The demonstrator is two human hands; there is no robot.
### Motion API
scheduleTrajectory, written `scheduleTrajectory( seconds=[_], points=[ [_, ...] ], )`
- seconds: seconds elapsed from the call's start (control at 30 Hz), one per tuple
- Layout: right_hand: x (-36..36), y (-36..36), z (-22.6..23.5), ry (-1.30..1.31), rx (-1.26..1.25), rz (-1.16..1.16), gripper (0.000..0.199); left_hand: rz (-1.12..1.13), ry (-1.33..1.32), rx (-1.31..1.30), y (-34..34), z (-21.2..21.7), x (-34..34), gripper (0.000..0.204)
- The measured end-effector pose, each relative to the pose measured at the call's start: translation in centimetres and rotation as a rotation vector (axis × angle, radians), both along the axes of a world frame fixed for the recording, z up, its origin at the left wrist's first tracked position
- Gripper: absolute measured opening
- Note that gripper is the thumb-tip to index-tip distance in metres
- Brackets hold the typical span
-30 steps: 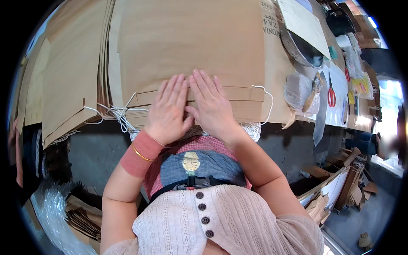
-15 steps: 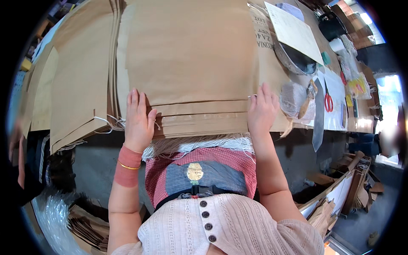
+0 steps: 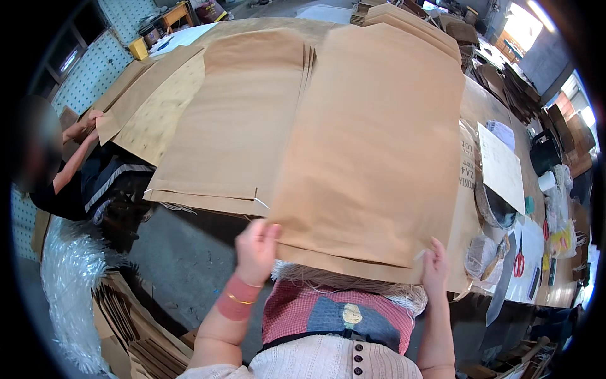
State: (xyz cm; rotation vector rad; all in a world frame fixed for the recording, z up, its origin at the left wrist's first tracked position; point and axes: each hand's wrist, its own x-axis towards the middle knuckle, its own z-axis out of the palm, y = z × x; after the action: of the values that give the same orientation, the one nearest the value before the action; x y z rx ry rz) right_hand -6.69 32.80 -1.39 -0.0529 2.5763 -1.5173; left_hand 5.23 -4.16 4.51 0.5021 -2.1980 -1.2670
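Note:
A large brown paper sack lies lengthwise in front of me, its folded near end raised a little over the table's front edge. My left hand grips the sack's near left corner, thumb on top. At the near right corner, beside a small white tab, my right hand pinches the edge. Beneath the sack's near end, a bundle of pale strings hangs over my checked apron. To the left lies a stack of similar sacks, with white string at its near corner.
On the right are red-handled scissors, a long blade, a dark bowl under a white board, and plastic bags. A co-worker's hands hold paper at far left. Clear plastic strands stand at lower left.
My hands were lying flat on the stacked sacks; now they grip the top sack's near corners, and its near end has lifted and come toward me. The view has tilted up and shifted left.

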Motion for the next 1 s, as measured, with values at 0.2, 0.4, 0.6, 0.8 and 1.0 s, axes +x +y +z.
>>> scheduleTrajectory(
  seconds=[0.2,0.4,0.6,0.8,1.0],
  points=[
    [-2.4,-18.8,-0.4,0.212,-0.35,0.41,0.041,0.481,-0.02,-0.416,-16.3,0.4,3.0,0.031],
    [-2.5,-32.0,0.7,-0.229,-0.415,0.517,0.045,0.393,-0.232,-0.333,-37.4,-1.3,4.0,0.029],
    [-0.3,-14.5,6.5,0.301,-0.095,0.75,0.032,0.623,-0.223,-0.912,-29.2,-0.7,2.7,0.031],
    [-2.2,12.6,8.7,0.307,1.35,-0.139,0.045,-0.132,0.087,-0.693,-4.1,-0.2,0.4,0.013],
    [-1.2,16.4,9.2,0.46,1.145,0.083,0.031,-0.974,-0.18,-0.575,8.0,-5.9,0.3,0.016]
  ],
)
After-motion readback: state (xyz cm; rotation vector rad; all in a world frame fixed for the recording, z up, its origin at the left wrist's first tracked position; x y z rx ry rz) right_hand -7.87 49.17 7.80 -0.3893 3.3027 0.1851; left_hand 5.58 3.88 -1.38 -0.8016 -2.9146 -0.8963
